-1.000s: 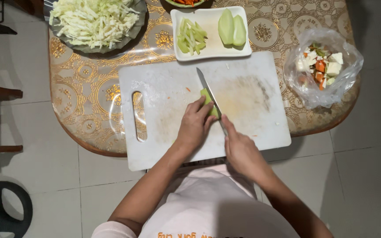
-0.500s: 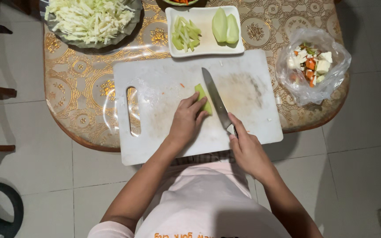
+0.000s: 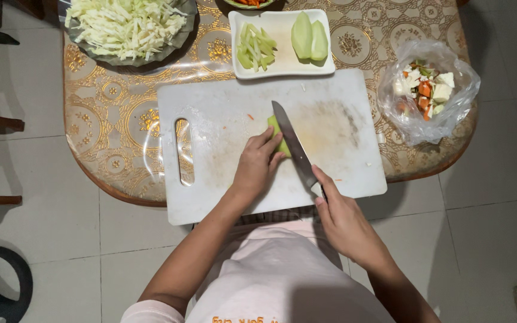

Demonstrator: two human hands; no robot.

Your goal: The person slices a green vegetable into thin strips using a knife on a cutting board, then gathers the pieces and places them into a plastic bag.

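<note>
Head view: left hand [image 3: 257, 164] atop green piece [image 3: 277, 133]

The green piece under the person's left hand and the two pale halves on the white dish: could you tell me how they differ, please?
The green piece lies on the cutting board, pinned by the left hand, with the knife against it; the two halves lie untouched on the white dish. The piece looks narrower and greener, the halves broad and paler. Both appear to be the same vegetable.

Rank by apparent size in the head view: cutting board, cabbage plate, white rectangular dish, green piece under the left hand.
1. cutting board
2. cabbage plate
3. white rectangular dish
4. green piece, partly hidden by the left hand
</note>
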